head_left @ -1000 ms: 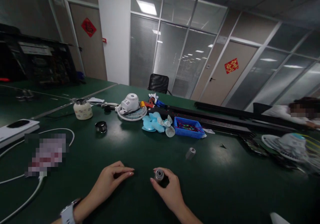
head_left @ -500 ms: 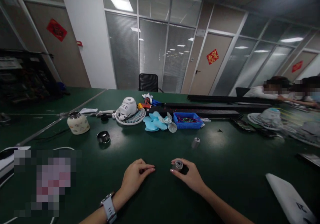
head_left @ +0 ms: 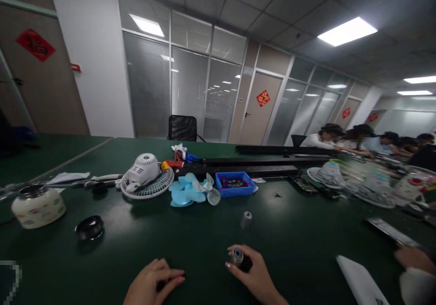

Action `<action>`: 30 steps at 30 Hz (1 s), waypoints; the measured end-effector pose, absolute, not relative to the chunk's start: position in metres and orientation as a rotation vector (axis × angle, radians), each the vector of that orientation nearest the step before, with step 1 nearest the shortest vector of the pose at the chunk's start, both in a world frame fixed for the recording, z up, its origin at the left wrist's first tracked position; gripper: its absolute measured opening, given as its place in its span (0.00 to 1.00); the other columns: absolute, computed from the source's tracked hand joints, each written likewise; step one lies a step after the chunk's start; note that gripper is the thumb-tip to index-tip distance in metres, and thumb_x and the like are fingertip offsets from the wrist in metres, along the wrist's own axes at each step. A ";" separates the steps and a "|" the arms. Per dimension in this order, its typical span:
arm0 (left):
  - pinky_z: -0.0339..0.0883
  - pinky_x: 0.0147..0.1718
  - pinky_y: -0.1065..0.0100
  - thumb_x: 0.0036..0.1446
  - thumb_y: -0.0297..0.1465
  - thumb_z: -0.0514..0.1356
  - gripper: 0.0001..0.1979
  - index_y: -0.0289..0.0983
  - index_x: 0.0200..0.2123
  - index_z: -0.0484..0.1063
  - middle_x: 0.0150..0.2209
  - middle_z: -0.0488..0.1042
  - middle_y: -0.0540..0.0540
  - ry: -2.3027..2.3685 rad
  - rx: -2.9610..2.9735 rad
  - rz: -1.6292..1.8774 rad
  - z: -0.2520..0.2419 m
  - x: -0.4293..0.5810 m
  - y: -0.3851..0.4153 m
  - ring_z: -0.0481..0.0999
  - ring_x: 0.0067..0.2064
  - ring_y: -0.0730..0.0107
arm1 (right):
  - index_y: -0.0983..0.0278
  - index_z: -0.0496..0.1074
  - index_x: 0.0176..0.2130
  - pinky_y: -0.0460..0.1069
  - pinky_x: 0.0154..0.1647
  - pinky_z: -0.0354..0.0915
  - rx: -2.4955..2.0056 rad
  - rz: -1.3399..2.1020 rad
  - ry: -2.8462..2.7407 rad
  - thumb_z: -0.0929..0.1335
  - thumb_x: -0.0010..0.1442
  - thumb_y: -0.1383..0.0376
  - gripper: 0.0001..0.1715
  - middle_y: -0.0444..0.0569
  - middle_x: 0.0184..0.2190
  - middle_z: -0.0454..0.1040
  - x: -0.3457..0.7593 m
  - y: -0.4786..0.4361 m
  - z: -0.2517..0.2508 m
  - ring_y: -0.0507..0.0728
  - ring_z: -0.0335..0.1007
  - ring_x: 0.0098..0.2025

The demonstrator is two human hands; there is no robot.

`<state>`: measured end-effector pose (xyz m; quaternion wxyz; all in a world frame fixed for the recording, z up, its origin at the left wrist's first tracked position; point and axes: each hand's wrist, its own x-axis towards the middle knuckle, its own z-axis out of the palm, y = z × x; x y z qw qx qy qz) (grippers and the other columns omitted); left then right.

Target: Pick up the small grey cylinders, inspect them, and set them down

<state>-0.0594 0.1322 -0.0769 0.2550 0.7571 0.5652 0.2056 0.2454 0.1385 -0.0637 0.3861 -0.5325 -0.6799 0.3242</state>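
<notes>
My right hand [head_left: 254,271] grips a small grey metal cylinder [head_left: 237,256] upright between thumb and fingers, low over the green table [head_left: 204,237]. The cylinder's round top shows a ring with a central hub. A similar metal cylinder [head_left: 246,220] stands upright on the table just beyond that hand. To the left, my left hand [head_left: 153,280] is closed in a pinch, thumb against fingertips. Whatever may be between those fingers is hidden.
Farther back lie a white fan housing [head_left: 145,171], light-blue fan blades [head_left: 187,191] and a blue tray [head_left: 235,195] of coloured wires. A cream pot [head_left: 39,208] and black ring [head_left: 89,227] stand left. A person's hand [head_left: 415,259] is near a white box [head_left: 361,280].
The view has swung right and upward, so table objects appear farther left and lower. Another person's hand and sleeve now show at right. My hands keep their grips.
</notes>
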 end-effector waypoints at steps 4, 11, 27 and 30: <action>0.63 0.36 0.67 0.57 0.51 0.53 0.20 0.50 0.41 0.79 0.34 0.75 0.47 1.547 2.105 0.624 -0.063 -0.058 0.129 0.72 0.37 0.65 | 0.63 0.77 0.43 0.53 0.47 0.67 -1.306 0.819 -1.727 0.72 0.52 0.54 0.21 0.50 0.41 0.78 0.243 0.138 -0.051 0.61 0.73 0.44; 0.60 0.32 0.69 0.53 0.51 0.57 0.21 0.46 0.40 0.80 0.34 0.77 0.47 1.541 2.174 0.764 -0.068 -0.059 0.121 0.72 0.35 0.65 | 0.66 0.76 0.42 0.52 0.39 0.69 -1.158 0.653 -1.593 0.72 0.49 0.51 0.27 0.51 0.36 0.79 0.271 0.150 -0.069 0.59 0.74 0.36; 0.59 0.30 0.70 0.51 0.52 0.58 0.22 0.43 0.39 0.81 0.33 0.78 0.46 1.536 2.222 0.790 -0.069 -0.039 0.100 0.71 0.32 0.67 | 0.62 0.75 0.41 0.52 0.40 0.67 -1.514 0.280 -1.557 0.68 0.50 0.49 0.24 0.51 0.36 0.78 0.345 0.228 -0.089 0.60 0.74 0.38; 0.59 0.30 0.70 0.50 0.52 0.59 0.23 0.44 0.39 0.81 0.33 0.77 0.46 1.503 2.209 0.776 -0.072 -0.041 0.106 0.72 0.33 0.66 | 0.62 0.73 0.46 0.53 0.42 0.66 -1.512 0.297 -1.595 0.68 0.51 0.49 0.28 0.52 0.39 0.77 0.347 0.240 -0.092 0.60 0.73 0.40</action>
